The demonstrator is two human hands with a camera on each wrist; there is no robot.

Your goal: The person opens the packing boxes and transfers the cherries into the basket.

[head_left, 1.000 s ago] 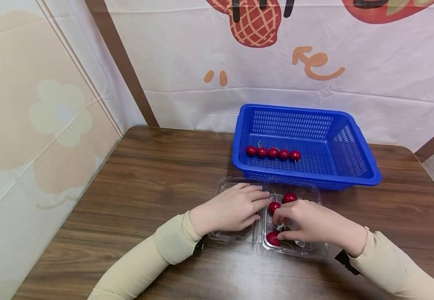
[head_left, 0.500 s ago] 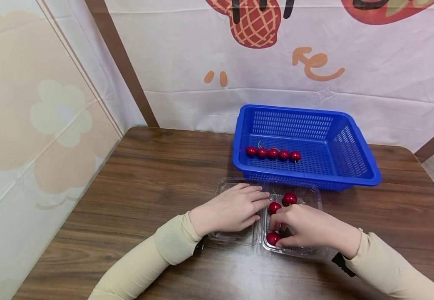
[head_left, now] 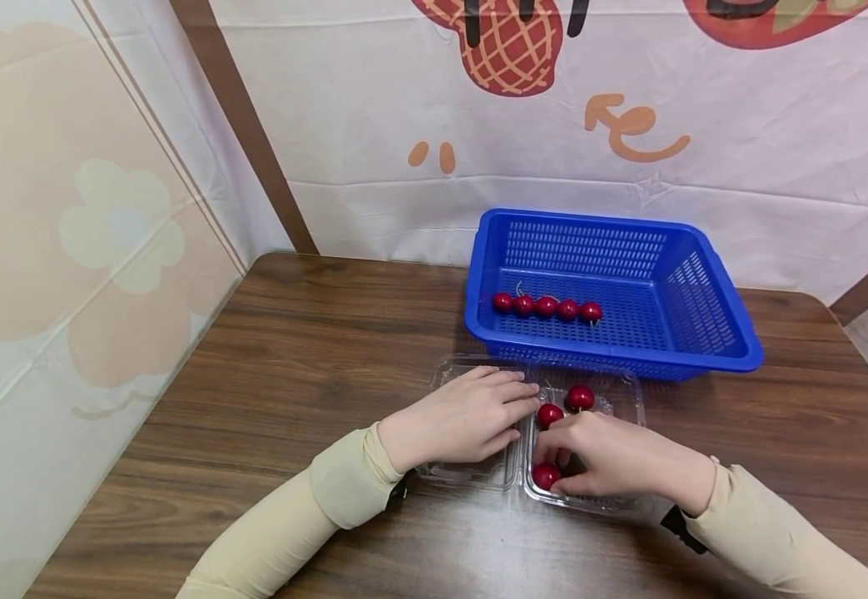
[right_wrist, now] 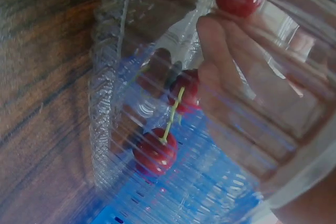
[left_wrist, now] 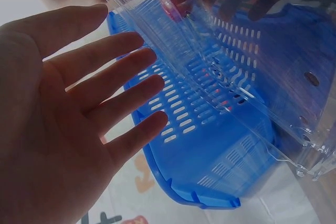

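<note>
In the head view, a clear plastic hinged container lies spread on the table, its left half [head_left: 471, 476] beneath my left hand [head_left: 467, 416]. That hand rests with straight fingers, tips at the middle seam; the left wrist view shows its bare palm. My right hand [head_left: 613, 453] reaches into the right half [head_left: 632, 387], pinching the front-left cherry [head_left: 546, 477] between thumb and curled fingers. Behind these fingers sit a second cherry [head_left: 549, 415] and a third cherry [head_left: 579, 398]. Through the ribbed wall, the right wrist view shows a cherry stem [right_wrist: 173, 114]; the hand hides part of the container floor.
A blue perforated basket [head_left: 711, 345] stands right behind the container, with a row of several cherries [head_left: 546, 306] along its near-left floor. Wood-grain table [head_left: 291, 358] extends on both sides. A printed cloth [head_left: 374, 100] hangs behind the table.
My right hand has shifted slightly left and toward me, its fingers closing in around the front-left cherry. The left hand and the basket have stayed put.
</note>
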